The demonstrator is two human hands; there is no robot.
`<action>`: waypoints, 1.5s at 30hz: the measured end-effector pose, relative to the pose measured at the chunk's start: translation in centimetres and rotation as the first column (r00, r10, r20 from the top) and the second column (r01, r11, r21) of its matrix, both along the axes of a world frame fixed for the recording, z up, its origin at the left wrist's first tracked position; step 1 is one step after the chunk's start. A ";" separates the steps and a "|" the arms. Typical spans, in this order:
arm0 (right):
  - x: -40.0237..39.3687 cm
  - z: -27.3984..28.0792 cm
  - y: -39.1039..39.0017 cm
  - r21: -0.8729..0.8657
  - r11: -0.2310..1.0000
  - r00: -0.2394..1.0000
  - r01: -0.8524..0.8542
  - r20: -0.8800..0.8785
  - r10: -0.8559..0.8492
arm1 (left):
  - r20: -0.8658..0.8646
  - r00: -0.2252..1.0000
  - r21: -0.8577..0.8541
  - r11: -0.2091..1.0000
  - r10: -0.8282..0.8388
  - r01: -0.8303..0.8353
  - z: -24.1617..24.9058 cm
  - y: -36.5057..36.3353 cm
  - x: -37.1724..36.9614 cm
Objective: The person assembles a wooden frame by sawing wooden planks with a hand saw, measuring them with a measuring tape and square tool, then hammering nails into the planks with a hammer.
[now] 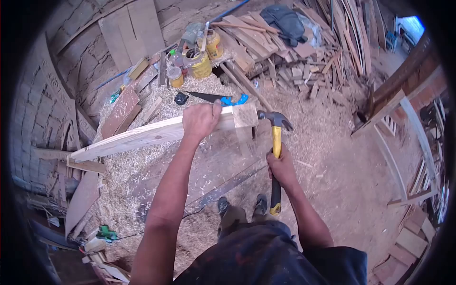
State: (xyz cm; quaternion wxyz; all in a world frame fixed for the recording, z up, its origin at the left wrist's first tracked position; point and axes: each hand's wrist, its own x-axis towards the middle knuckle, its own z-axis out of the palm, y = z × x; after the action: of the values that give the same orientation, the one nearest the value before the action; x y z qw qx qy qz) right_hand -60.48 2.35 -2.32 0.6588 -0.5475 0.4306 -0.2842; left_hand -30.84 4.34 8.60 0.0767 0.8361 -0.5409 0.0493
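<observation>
A long pale wooden plank [137, 137] lies on edge across the workbench, with a squared wood block [245, 116] at its right end. My left hand [201, 119] is wrapped over the plank's top edge near that block. In my right hand [282, 166] is a claw hammer [277, 137] with a yellow and black handle, held upright by the middle of the handle. Its striking face is right beside the block's right end, and the claw points right. Just beyond the plank lie a blue-handled handsaw [235, 100] and a black tape measure [181, 98].
Yellow tubs [200, 66] and a small jar [175, 78] stand at the back on wood shavings. Scrap wood [304, 73] is heaped behind, with a dark bag [283, 21] on top. A wooden frame [392, 161] stands at right. A green tool [106, 233] lies lower left.
</observation>
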 end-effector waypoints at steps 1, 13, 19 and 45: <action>-0.2 -0.3 -0.1 -0.102 0.995 0.999 0.017 -0.042 -0.022 | -0.020 1.000 0.009 1.000 0.003 -0.003 -0.1 0.4 0.1; 1.6 24.9 -5.2 -0.928 0.288 0.917 0.235 0.114 -0.382 | -0.170 0.972 -0.155 0.970 0.161 -0.188 -0.6 0.2 -0.1; 4.7 17.4 -6.5 -0.833 0.292 0.669 -0.469 -0.551 -0.499 | -0.153 0.980 -0.178 0.972 0.125 -0.152 -0.2 0.6 -0.5; -5.5 0.4 -7.3 0.044 0.905 0.860 0.424 0.293 -0.417 | -0.107 0.989 -0.207 0.971 0.101 -0.122 -0.9 0.8 -0.7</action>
State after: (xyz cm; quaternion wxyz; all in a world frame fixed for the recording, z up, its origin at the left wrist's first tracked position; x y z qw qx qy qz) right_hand -66.01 -4.96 -1.90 0.6316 -0.3989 0.4330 -0.5044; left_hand -31.56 5.10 7.73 0.1888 0.8536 -0.4803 0.0710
